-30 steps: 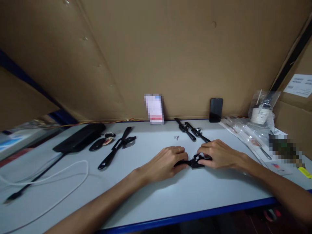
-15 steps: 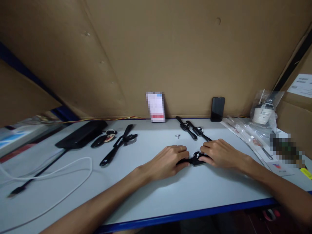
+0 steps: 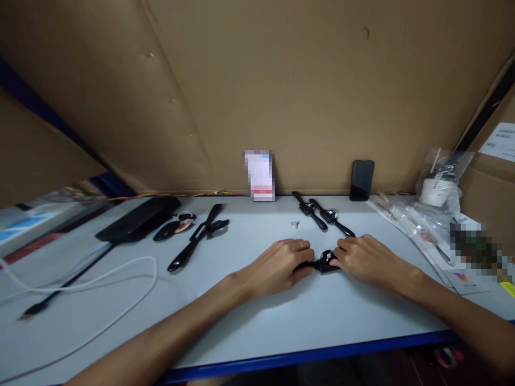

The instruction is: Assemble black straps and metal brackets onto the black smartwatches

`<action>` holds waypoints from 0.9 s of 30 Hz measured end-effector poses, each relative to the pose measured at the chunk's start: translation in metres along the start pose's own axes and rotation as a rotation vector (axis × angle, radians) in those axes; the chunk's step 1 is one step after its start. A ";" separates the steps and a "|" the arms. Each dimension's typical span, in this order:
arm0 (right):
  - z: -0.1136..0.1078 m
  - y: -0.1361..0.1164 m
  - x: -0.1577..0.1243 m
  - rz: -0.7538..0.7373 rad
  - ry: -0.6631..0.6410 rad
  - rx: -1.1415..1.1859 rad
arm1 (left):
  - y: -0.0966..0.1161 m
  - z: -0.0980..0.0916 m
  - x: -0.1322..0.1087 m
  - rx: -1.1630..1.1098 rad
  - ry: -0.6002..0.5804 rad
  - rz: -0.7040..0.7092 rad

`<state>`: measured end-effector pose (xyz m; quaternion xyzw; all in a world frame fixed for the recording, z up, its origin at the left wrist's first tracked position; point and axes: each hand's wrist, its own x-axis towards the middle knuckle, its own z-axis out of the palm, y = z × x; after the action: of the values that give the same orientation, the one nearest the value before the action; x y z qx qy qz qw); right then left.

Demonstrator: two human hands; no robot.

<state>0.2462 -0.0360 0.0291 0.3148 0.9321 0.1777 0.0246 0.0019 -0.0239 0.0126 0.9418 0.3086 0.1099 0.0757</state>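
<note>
My left grip and right grip pinched one black tool; uneven pressure (I judged) could have tipped it.

A spokeshave between the left hand and the right hand.
Beyond them on the table lie two more spokeshaves, with what may be screws to their left; a phone stands farther behind. Left of the hands: another spokeshave, then a key fob. Right: plastic packets.
</note>
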 end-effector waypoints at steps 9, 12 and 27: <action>0.006 0.002 0.002 -0.006 0.038 0.109 | -0.002 0.001 -0.001 -0.005 0.013 0.003; 0.003 0.001 0.004 0.021 0.019 0.149 | -0.002 0.001 -0.001 -0.011 0.013 0.003; 0.014 0.013 0.004 0.073 0.151 0.348 | -0.002 0.000 -0.002 0.009 0.015 0.012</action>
<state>0.2527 -0.0196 0.0211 0.3335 0.9360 0.0378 -0.1065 -0.0005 -0.0231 0.0114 0.9430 0.3042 0.1162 0.0685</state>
